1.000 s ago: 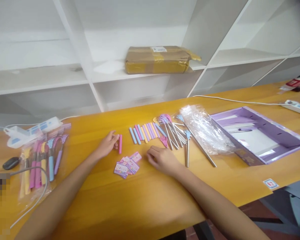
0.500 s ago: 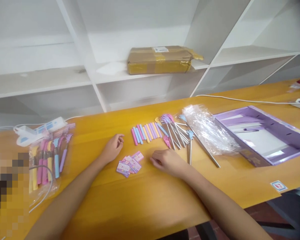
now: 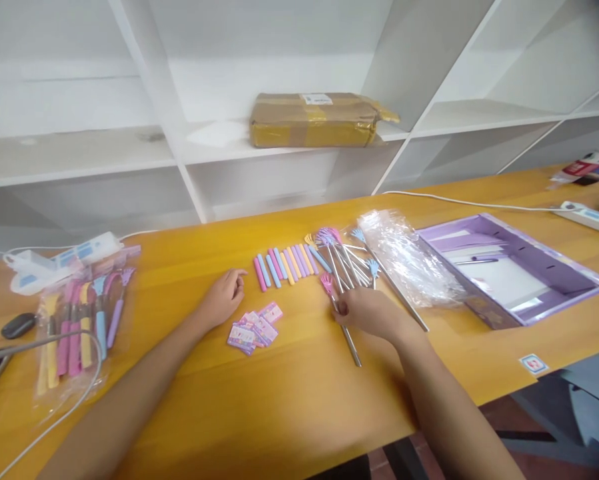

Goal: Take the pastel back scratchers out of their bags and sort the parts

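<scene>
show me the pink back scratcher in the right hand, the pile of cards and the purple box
Pink back scratcher [image 3: 327,285]: head view, on its hand-shaped end.
Pile of cards [image 3: 254,329]: head view, mid-pile.
Purple box [image 3: 535,259]: head view, on an inner wall.

Pink-headed silver rod [image 3: 350,342], slanted, in the right hand [image 3: 368,311]

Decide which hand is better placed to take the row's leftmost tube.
Probably the left hand: it is nearer that tube and appears empty, while the right hand holds a pink-headed rod.
</scene>
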Motion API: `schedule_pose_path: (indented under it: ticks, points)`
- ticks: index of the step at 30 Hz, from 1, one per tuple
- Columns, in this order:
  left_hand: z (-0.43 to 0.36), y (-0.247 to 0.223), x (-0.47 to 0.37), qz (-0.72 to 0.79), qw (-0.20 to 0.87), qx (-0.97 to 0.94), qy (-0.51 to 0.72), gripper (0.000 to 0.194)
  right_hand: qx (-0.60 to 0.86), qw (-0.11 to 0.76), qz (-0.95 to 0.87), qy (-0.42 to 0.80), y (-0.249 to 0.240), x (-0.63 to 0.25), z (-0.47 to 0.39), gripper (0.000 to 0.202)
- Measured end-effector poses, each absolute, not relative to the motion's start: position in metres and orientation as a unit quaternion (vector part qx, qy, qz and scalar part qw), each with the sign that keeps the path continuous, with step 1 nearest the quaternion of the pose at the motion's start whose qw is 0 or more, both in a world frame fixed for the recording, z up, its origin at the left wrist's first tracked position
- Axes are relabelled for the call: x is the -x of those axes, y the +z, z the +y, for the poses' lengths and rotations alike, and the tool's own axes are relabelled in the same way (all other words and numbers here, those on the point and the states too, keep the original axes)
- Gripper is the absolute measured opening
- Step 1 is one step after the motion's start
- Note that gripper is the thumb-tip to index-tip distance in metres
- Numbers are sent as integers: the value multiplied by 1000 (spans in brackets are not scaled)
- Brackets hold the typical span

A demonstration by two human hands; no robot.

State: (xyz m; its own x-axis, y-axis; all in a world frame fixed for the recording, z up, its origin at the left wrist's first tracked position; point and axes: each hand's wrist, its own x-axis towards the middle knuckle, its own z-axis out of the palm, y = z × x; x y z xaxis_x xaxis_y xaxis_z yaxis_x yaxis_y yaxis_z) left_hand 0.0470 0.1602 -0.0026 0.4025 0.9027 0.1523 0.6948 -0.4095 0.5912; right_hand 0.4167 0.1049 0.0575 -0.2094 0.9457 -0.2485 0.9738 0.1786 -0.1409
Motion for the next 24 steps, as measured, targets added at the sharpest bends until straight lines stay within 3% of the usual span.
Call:
schedule_pose_path:
  ticks: [5, 8, 11, 14, 16, 21, 24]
  points:
    - [160, -4, -48, 492, 223, -811, 226, 34, -609, 68, 771, -175, 64, -414, 104, 24]
    - [160, -4, -48, 489, 217, -813, 229, 34, -587, -13, 781, -211, 71, -423, 105, 18]
    - [161, -4, -48, 484, 210, -818, 229, 32, -622, -123, 749, -193, 73, -439, 114, 35]
    - [160, -2, -49, 485, 206, -821, 222, 33, -722, -172, 664, -93, 66, -454, 130, 46]
    - [160, -2, -49, 486, 204, -821, 220, 33, -766, -168, 619, -45, 58, -462, 142, 45]
    - [162, -2, -49, 484, 201, -822, 223, 33, -792, -153, 588, -56, 46, -486, 156, 47]
    - [162, -4, -49, 479, 194, -827, 221, 33, -820, -46, 565, -71, 46, -499, 152, 50]
